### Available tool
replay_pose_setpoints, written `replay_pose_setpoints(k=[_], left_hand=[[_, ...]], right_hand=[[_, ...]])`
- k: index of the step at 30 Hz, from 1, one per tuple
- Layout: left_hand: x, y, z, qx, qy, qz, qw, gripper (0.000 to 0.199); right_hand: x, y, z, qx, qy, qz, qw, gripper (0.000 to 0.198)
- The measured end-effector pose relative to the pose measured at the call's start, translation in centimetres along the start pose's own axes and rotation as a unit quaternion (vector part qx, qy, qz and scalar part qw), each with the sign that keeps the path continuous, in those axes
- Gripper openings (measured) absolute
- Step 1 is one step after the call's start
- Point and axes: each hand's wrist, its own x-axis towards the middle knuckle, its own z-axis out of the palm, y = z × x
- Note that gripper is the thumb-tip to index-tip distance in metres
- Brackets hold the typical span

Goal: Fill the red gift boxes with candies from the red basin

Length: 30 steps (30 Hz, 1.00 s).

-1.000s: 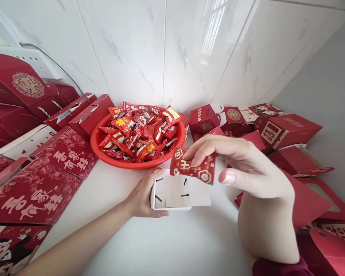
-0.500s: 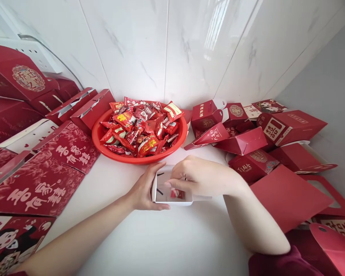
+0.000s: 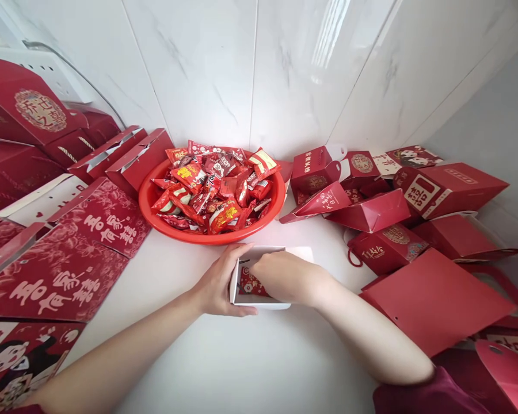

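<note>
My left hand [image 3: 224,282] grips the left end of a small white open box [image 3: 265,306], thumb along the far edge and fingers around the near side. Down inside the box, my right hand [image 3: 280,276] is curled on a red candy packet [image 3: 249,283] with a white pattern. Its fingertips are hidden by the hand and the box wall. A pale flap [image 3: 303,255] sticks out beyond the box's right side. Just behind the box stands a red plastic basin [image 3: 176,234] heaped with wrapped candies [image 3: 222,215].
Red gift bags [image 3: 64,276] and boxes [image 3: 38,109] line the left side, below a power strip [image 3: 56,75]. On the right lies a pile of red gift boxes [image 3: 440,195] with a flat red panel [image 3: 440,302]. A tiled wall [image 3: 207,69] closes off the back.
My right hand has gone lower into the box, its wrist dropping. The red packet shows more plainly now, further left in the box. My left hand keeps its hold.
</note>
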Motion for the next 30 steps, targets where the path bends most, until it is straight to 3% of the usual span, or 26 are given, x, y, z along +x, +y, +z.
replay_pose_setpoints(k=[5, 14, 16, 19, 21, 23, 25, 30], left_hand=[[0.1, -0.4, -0.1, -0.013, -0.013, -0.009, 1.000, 0.113], [0.2, -0.7, -0.1, -0.111, -0.027, -0.043, 0.993, 0.103], [0.2, -0.5, -0.1, -0.104, -0.023, -0.047, 0.993, 0.102], [0.1, -0.3, -0.1, -0.093, -0.014, -0.040, 0.995, 0.102], [0.1, -0.3, 0.0, -0.097, -0.009, -0.034, 0.995, 0.101], [0.1, -0.1, 0.0, -0.100, 0.000, -0.033, 0.994, 0.100], [0.1, 0.0, 0.0, -0.100, 0.003, -0.032, 0.995, 0.100], [0.0, 0.2, 0.0, -0.089, 0.016, -0.051, 0.995, 0.098]], right_hand=[[0.6, 1.1, 0.5, 0.014, -0.018, -0.084, 0.996, 0.029], [1.3, 1.8, 0.5, 0.064, -0.003, -0.100, 0.993, 0.023], [0.2, 2.7, -0.6, 0.127, 0.034, -0.141, 0.981, 0.025], [-1.9, 4.3, -2.8, 0.229, 0.181, -0.172, 0.941, 0.027], [-2.3, 5.1, -4.3, 0.222, 0.278, -0.115, 0.927, 0.030], [-1.0, 5.7, -5.6, 0.146, 0.290, -0.015, 0.946, 0.034], [1.5, 6.1, -6.6, 0.061, 0.220, 0.064, 0.971, 0.036], [8.3, 7.1, -7.5, -0.006, 0.131, 0.101, 0.986, 0.032]])
